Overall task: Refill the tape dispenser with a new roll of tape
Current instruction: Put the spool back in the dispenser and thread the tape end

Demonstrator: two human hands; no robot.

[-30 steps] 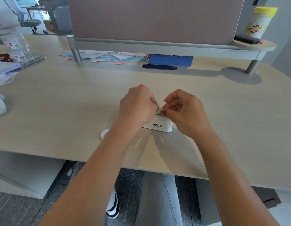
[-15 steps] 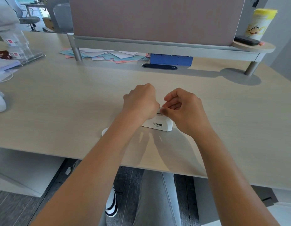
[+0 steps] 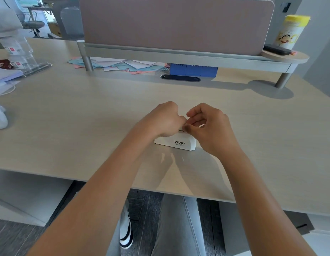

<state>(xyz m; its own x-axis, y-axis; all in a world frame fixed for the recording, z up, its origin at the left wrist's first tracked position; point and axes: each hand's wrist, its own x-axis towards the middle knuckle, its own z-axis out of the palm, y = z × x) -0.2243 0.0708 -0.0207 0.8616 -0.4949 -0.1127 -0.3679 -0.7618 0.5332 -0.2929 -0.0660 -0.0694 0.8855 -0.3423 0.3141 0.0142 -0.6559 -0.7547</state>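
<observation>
With the left hand (image 3: pixel 165 120) fisted and right hand (image 3: pixel 206 124) fingers pinching something unseen above the tape dispenser (image 3: pixel 176 143), the light dispenser might skid across the desk (image 3: pixel 86 111).

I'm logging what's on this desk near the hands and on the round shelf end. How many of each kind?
Tape dispenser: 1
Hands, left hand and right hand: 2
Yellow-lidded canister: 1
Dark flat case: 1
Total: 5
</observation>
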